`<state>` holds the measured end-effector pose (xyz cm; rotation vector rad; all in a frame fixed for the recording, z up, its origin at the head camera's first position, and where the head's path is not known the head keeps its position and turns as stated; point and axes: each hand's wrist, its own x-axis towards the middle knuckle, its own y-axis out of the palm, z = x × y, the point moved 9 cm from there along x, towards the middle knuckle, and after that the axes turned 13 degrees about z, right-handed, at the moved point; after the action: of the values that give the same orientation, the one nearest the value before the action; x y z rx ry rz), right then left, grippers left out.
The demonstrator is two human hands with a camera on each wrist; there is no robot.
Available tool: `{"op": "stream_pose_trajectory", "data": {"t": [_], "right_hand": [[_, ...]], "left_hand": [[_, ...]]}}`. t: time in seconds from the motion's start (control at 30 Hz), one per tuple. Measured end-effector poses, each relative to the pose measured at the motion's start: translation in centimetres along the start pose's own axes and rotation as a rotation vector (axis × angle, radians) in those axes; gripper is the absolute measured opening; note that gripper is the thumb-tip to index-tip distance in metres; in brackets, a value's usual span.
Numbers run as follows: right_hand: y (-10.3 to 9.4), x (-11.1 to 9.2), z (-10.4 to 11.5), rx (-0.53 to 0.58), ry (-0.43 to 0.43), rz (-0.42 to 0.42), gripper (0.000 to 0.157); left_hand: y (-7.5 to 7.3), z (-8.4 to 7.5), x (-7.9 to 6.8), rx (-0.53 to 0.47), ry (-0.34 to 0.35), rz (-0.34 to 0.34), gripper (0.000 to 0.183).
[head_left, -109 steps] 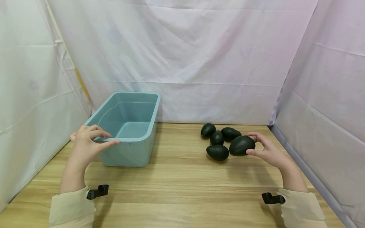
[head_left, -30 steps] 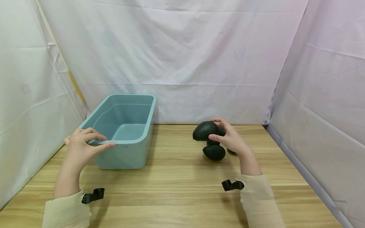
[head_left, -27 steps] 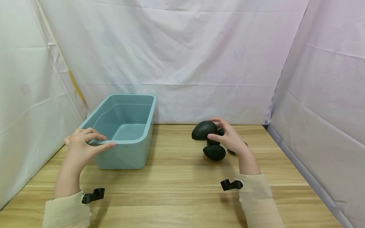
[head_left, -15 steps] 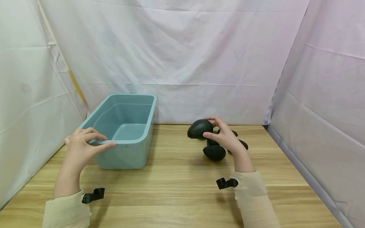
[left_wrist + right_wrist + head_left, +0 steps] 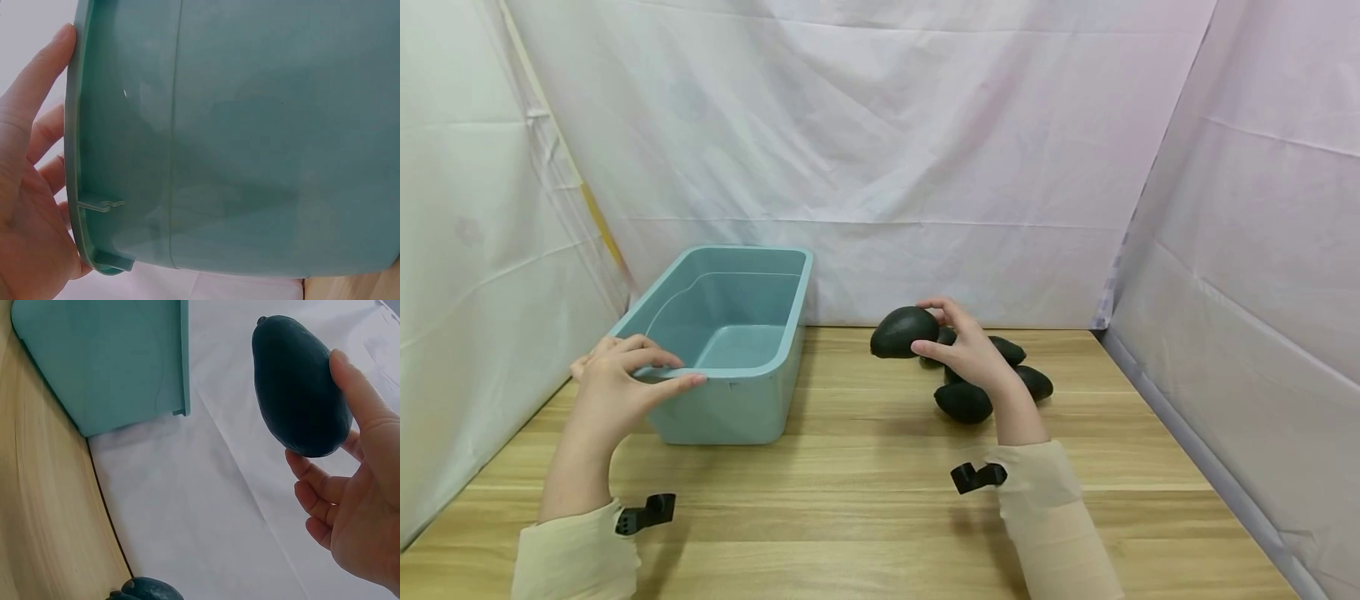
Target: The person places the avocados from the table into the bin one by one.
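- Two black wrist mounts (image 5: 977, 477) sit on the sleeves (image 5: 1048, 492) above the wooden table (image 5: 820, 500).
- The left hand (image 5: 613, 379) pinches the near rim of the blue-green bin (image 5: 722, 412), thumb outside, fingers bent over the edge; their tips inside are hard to make out.
- The nearest loose avocado (image 5: 963, 403) points its narrow end left.
- The right hand (image 5: 964, 350) pinches the held avocado (image 5: 902, 332) by its blunt end, between thumb and fingers, in the air between the bin and the loose ones.
- Its long axis runs nearly level, stem end left and slightly down.
- Of the other loose avocados (image 5: 1007, 350), the middle one is mostly hidden behind the right hand.
- White cloth (image 5: 880, 167) hangs behind; the right wrist view cuts off the bin's top.
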<state>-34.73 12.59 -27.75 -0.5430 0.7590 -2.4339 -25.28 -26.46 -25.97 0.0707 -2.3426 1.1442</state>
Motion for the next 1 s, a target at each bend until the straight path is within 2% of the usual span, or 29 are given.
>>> {"op": "stream_pose_trajectory", "data": {"t": [0.33,1.0], "right_hand": [[0.8,1.3,1.1,-0.009,-0.025,-0.01,0.056],[2.0,3.3,2.5,-0.042,-0.015,-0.06,0.056]], "left_hand": [[0.0,-0.2,-0.1,0.006,0.0,0.003,0.021],[0.1,-0.2,0.1,-0.001,-0.002,0.005,0.022]]}}
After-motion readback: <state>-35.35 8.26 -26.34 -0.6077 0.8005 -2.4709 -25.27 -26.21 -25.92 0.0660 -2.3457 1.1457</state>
